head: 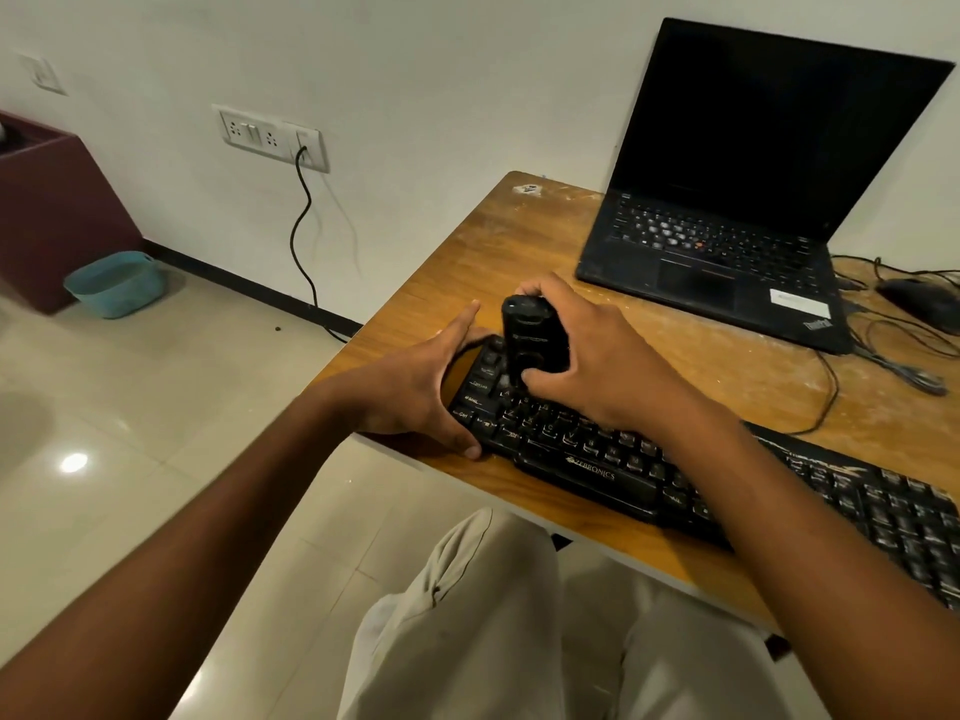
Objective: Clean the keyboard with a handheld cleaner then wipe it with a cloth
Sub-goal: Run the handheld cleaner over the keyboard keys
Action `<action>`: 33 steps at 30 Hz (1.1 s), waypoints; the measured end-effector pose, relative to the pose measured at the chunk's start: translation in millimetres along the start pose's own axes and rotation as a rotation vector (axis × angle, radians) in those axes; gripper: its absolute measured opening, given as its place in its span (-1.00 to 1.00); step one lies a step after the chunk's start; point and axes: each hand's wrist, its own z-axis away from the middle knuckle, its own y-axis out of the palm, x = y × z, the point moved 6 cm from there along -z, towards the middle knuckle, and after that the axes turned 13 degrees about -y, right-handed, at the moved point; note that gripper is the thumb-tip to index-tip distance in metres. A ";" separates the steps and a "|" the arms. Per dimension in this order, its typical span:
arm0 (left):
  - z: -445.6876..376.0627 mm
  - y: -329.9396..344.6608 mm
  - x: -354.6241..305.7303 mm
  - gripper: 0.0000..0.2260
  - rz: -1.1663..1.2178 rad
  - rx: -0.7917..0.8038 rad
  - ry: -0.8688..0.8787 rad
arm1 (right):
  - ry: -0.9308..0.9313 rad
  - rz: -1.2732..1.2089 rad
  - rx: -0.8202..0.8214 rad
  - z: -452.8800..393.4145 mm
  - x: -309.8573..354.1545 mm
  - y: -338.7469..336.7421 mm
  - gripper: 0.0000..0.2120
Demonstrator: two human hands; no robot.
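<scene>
Keyboard point(675, 475), black w/ a Zebronics label on its front edge, lies diagonally along the near edge of the wooden table point(519, 262), left end by the table's left side, right end running off toward the frame's lower right. Handheld cleaner point(530, 335), a small black upright unit, stands w/ its lower end on the keys at the keyboard's left end, approx over the Caps Lock/A area. Right hand point(597, 356) is wrapped round the cleaner's body: fingers curl over the far side and top, thumb presses the near lower part. Left hand point(421, 387) braces the keyboard's left end, palm on the table beside it, thumb tip touching the front left corner, index finger stretched straight along the far side; fingers mostly straight, nothing clasped. Behind the keyboard, well apart, an open laptop point(727, 241) w/ dark screen sits at the table's far right. A black mouse point(919, 298) and loose cables point(883, 356) lie to the laptop's right. On the wall, a switch/socket plate point(270, 137) w/ a black cord hanging to the floor. A teal basin point(114, 283) sits on the tiled floor beside a maroon cabinet point(52, 215). Person's light trousers point(493, 615) fill the bottom of the view, under the table edge.
</scene>
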 end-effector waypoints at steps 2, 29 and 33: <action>0.1 0.0 0.5 0.40 0.013 0.006 -0.011 | 0.042 0.035 0.070 7.1 -0.8 -10.5 -0.38; -1.3 1.2 0.4 0.38 0.017 0.028 -0.016 | 0.016 -0.125 -0.134 3.3 -2.1 3.8 -0.38; -1.8 1.2 1.8 0.38 0.007 0.018 -0.016 | 0.095 -0.004 -0.036 30.3 -9.4 -16.4 -0.38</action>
